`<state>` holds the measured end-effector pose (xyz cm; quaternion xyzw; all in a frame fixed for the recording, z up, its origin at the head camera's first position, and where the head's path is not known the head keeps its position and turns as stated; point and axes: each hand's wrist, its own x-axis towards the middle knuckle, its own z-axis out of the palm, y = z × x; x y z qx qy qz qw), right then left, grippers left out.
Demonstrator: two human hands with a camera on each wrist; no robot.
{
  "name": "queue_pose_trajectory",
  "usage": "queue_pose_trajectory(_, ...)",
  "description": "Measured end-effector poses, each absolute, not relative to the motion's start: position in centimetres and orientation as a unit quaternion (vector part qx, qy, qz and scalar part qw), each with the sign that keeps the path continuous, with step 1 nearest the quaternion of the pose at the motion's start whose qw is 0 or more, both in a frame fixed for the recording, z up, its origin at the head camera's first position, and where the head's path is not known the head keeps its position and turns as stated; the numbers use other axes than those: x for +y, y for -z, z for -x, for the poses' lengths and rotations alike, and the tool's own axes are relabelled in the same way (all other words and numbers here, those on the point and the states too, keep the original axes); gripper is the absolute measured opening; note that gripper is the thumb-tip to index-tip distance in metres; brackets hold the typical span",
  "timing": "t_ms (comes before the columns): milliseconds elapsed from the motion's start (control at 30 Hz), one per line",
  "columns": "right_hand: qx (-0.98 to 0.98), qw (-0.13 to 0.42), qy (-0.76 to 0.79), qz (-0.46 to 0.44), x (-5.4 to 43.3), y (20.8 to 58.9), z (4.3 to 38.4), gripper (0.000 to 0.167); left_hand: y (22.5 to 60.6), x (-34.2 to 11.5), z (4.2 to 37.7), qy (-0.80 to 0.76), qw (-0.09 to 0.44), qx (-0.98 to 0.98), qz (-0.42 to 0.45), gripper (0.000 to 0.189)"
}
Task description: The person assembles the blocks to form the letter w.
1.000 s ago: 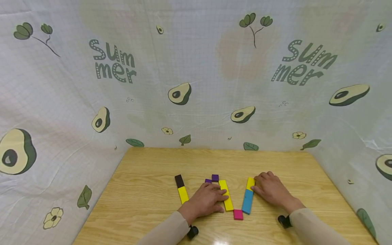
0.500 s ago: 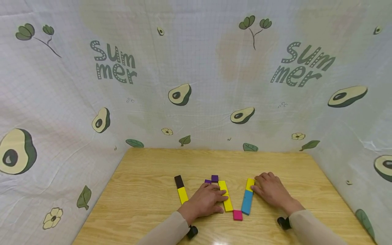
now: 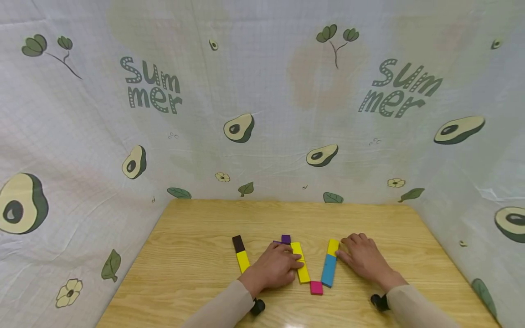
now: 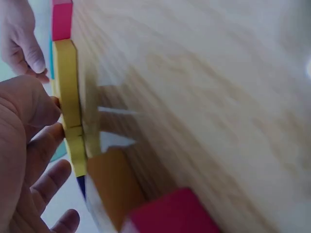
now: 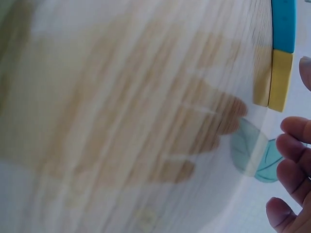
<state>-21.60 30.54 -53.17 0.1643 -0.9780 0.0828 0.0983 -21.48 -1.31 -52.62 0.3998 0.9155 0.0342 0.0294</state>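
Observation:
Flat coloured blocks form a zigzag on the wooden table. My left hand (image 3: 274,266) lies over the middle of it, fingertips at two yellow blocks (image 3: 304,274) placed end to end. In the left wrist view, its thumb and a finger meet the side of these yellow blocks (image 4: 69,87), the other fingers spread loosely. An orange block (image 4: 115,184) and a pinkish-red block (image 4: 175,216) sit close to that camera, hidden under the hand from above. My right hand (image 3: 365,257), fingers loosely bent, is beside a yellow block (image 3: 333,247) that continues a blue block (image 3: 329,271).
A pink block (image 3: 316,288) joins the bottoms of the yellow and blue strips. Purple blocks (image 3: 285,238) top the middle. Further left, a dark brown block (image 3: 238,244) meets a yellow block (image 3: 243,261). Printed cloth (image 3: 262,91) encloses the table's back and sides.
My left thumb has drawn in toward the yellow blocks. The right hand stays by the yellow block, and the head view has shifted slightly.

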Motion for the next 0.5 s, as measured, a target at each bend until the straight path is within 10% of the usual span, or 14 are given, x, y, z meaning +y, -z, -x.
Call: queue_pose_trajectory(500,-0.978,0.124,-0.083,-0.149,30.4,53.6,21.4,0.044,51.6,-2.3,21.5,-0.030,-0.016,0.931,-0.363,0.035)
